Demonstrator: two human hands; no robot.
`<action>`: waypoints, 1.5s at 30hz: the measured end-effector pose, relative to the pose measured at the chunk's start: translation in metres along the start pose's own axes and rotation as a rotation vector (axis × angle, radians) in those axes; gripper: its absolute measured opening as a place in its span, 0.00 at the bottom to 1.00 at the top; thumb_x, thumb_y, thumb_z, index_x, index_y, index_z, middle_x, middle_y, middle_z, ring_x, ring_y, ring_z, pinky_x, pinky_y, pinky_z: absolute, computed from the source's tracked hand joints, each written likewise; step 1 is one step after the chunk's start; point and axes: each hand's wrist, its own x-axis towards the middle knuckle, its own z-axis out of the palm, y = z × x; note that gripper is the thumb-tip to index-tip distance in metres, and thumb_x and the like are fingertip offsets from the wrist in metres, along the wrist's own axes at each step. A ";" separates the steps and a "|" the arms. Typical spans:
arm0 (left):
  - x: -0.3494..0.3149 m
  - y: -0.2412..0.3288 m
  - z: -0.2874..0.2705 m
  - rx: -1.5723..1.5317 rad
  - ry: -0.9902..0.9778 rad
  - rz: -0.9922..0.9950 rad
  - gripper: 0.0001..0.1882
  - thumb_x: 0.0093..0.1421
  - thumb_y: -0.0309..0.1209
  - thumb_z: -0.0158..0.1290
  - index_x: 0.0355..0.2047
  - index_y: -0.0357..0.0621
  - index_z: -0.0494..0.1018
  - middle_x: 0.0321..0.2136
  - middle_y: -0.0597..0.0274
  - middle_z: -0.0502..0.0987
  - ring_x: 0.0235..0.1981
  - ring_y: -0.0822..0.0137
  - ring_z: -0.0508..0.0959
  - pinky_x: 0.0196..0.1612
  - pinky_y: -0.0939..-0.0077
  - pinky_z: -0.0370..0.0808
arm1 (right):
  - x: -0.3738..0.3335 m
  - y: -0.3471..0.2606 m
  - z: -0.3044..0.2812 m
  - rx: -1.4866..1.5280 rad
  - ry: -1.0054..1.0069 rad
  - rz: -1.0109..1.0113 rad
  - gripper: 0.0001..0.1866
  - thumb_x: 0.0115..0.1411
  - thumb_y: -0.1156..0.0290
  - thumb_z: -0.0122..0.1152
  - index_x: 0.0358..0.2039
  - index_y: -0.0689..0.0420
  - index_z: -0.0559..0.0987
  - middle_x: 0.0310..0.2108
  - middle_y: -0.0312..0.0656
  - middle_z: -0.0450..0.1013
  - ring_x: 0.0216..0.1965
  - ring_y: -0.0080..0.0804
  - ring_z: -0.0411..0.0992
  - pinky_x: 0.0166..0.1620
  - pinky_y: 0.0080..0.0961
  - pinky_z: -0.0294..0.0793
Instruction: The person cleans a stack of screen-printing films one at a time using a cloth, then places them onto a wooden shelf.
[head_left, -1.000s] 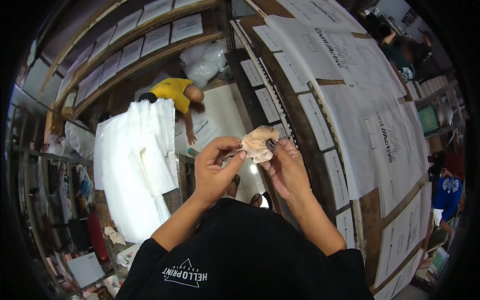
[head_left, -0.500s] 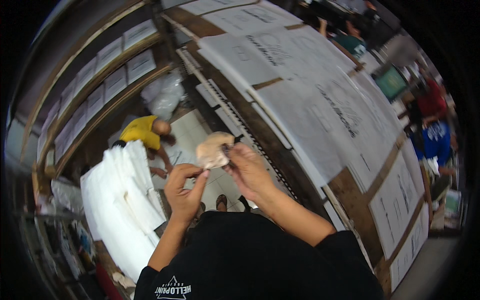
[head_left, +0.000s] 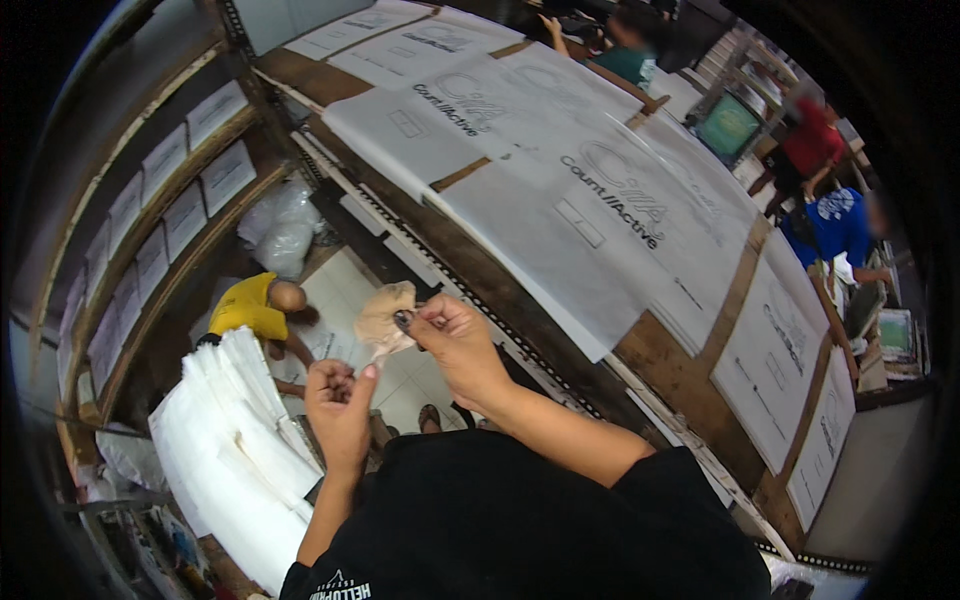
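A crumpled tan piece of thin cloth (head_left: pixel 378 318) hangs between my hands in front of my body, above the floor. My left hand (head_left: pixel 338 408) pinches its lower corner between thumb and fingers, drawing that corner out to a point. On the other side, my right hand (head_left: pixel 462 352) grips the cloth near its right edge. A small dark spot or object shows by the right fingertips; I cannot make out what it is.
To my right runs a long slanted brown table with printed white sheets (head_left: pixel 540 200). At my left lies a stack of white sheets (head_left: pixel 235 450). Beyond it a person in a yellow shirt (head_left: pixel 245 308) bends low near plastic bags (head_left: pixel 282 235). Shelves (head_left: pixel 175 180) stand left; several people work far right.
The view has shifted, so the table, stack and person appear further left. Both hands keep hold of the cloth; my left fingers have curled in more.
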 end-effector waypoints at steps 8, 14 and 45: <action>-0.018 0.014 0.003 -0.604 -0.188 -0.410 0.25 0.67 0.27 0.53 0.60 0.25 0.61 0.53 0.41 0.73 0.53 0.54 0.77 0.59 0.64 0.75 | -0.008 0.012 -0.004 -0.280 -0.032 -0.091 0.05 0.63 0.82 0.61 0.31 0.60 0.75 0.33 0.33 0.74 0.38 0.15 0.70 0.42 0.17 0.71; -0.022 0.017 0.006 -0.617 -0.281 -0.270 0.28 0.66 0.31 0.56 0.60 0.26 0.61 0.54 0.44 0.73 0.57 0.53 0.75 0.63 0.61 0.70 | -0.018 0.009 -0.005 -0.195 -0.016 -0.090 0.06 0.60 0.80 0.64 0.29 0.60 0.75 0.31 0.33 0.73 0.35 0.15 0.70 0.39 0.17 0.71; -0.062 -0.002 -0.002 -0.554 -0.180 -0.303 0.16 0.68 0.25 0.52 0.52 0.27 0.74 0.44 0.52 0.80 0.45 0.66 0.81 0.51 0.74 0.78 | -0.056 -0.023 -0.037 -0.306 -0.377 0.086 0.06 0.60 0.82 0.64 0.31 0.59 0.74 0.32 0.32 0.73 0.36 0.15 0.70 0.39 0.17 0.71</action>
